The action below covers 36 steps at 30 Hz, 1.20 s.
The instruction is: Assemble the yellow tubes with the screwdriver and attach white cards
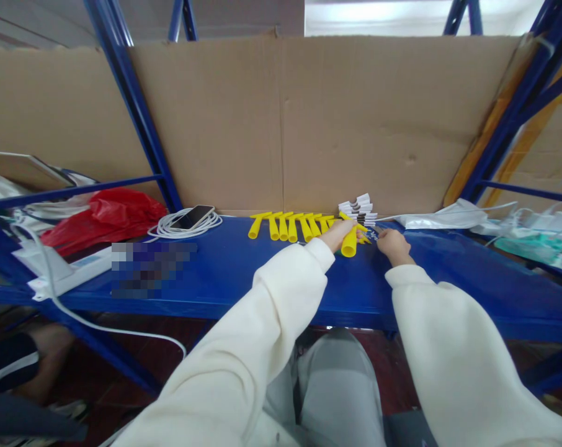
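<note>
My left hand is closed around a yellow T-shaped plastic piece, its hollow round end pointing toward me. Close beside it, my right hand has its fingers pinched near the far end of that piece; whatever sits between them is too small to make out. Left of my hands, several similar yellow T-shaped pieces lie in a row on the blue tabletop. Just behind my hands is a stack of white folded pieces with dark stripes.
A coiled white cable with a phone on it lies at the left. Beyond are a red plastic bag and a white power strip. A white packet lies right. Cardboard walls the back. Another person's leg shows lower left.
</note>
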{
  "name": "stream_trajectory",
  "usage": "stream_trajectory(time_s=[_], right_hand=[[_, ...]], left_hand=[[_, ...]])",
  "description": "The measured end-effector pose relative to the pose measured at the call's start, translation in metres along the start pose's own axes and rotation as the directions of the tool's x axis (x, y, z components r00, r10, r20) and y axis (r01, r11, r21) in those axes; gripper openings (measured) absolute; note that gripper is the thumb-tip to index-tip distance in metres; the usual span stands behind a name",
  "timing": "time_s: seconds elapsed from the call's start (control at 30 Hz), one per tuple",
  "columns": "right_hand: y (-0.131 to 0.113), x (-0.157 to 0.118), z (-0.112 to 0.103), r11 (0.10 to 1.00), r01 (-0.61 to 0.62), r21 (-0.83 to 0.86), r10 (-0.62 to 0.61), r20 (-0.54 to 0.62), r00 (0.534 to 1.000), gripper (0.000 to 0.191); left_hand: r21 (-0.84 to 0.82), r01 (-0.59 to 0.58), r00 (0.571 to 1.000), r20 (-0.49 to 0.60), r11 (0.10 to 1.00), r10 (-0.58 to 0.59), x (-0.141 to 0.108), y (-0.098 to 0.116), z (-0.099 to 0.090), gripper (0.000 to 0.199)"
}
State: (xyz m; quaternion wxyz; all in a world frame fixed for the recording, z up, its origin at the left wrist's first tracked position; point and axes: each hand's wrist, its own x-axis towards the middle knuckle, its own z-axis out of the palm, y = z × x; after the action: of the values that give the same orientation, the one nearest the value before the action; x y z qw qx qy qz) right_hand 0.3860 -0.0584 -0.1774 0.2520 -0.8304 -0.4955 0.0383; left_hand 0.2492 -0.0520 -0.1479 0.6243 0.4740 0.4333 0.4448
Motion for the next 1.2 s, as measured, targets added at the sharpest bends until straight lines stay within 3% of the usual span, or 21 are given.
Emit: stream_trajectory(time_s=[0.07,0.23,0.4,0.57,0.9,1.2], right_hand=[[0.001,0.002,0.001,0.998,0.039,-0.040,-0.037,0.049,0.998,0.036],[0.002,0.003,0.006,0.980,0.156,-0.123,-0.143,0.105,0.984,0.042],[0.000,0.005,0.012,0.955,0.239,-0.177,-0.224,0.099,0.970,0.041],[-0.002,0.004,0.015,0.941,0.275,-0.199,-0.260,0.097,0.961,0.039],[-0.005,0.004,0.016,0.904,0.339,-0.262,-0.322,0.105,0.941,0.039],[-0.009,0.004,0.017,0.918,0.321,-0.232,-0.300,0.121,0.946,0.038]], left_hand=[[0.037,0.000,1.000,-0.006,0.999,0.000,-0.011,0.008,-0.021,0.011],[0.123,-0.168,0.981,-0.079,0.978,0.179,-0.038,0.022,-0.079,0.015],[0.038,-0.160,0.953,-0.255,0.986,0.164,-0.055,0.019,-0.116,0.013],[-0.027,-0.167,0.945,-0.289,0.986,0.152,-0.058,0.014,-0.120,0.012],[-0.075,-0.138,0.961,-0.252,0.988,0.115,-0.060,0.014,-0.116,0.014],[-0.047,-0.143,0.963,-0.235,0.989,0.128,-0.055,0.012,-0.120,0.017]])
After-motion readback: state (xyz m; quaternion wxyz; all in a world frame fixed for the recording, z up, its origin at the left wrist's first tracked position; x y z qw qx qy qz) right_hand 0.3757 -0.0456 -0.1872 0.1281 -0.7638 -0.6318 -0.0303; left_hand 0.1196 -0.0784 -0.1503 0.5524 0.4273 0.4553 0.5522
